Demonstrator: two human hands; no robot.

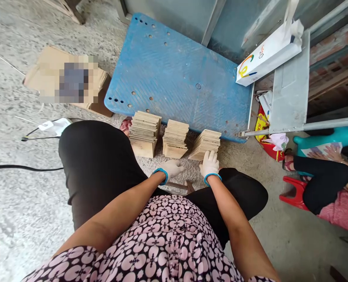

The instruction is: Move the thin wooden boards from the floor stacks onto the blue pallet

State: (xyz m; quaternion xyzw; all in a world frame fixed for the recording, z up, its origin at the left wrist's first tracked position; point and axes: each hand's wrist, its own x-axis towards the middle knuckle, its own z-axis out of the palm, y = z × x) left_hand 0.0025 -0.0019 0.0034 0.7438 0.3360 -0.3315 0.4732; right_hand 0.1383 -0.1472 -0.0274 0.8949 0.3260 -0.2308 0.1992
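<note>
Three stacks of thin, pale wooden boards stand in a row in front of me: a left stack (145, 133), a shorter middle stack (175, 139) and a right stack (204, 144). White gloves with blue cuffs cover both hands. My right hand (209, 164) rests its outstretched fingers against the near corner of the right stack, not wrapped round any board. Just below the middle stack hovers my left hand (172, 169), its fingers loosely extended toward the right with nothing visible in them. Its palm side is hidden.
Behind the stacks lies a blue plastic platform (179, 70). A white paper bag (267, 55) stands at its right corner, beside a metal frame (291, 82). Cardboard (44, 64) lies at left, with a cable (24, 167) on the floor. At right, another person sits near a red stool (294, 192).
</note>
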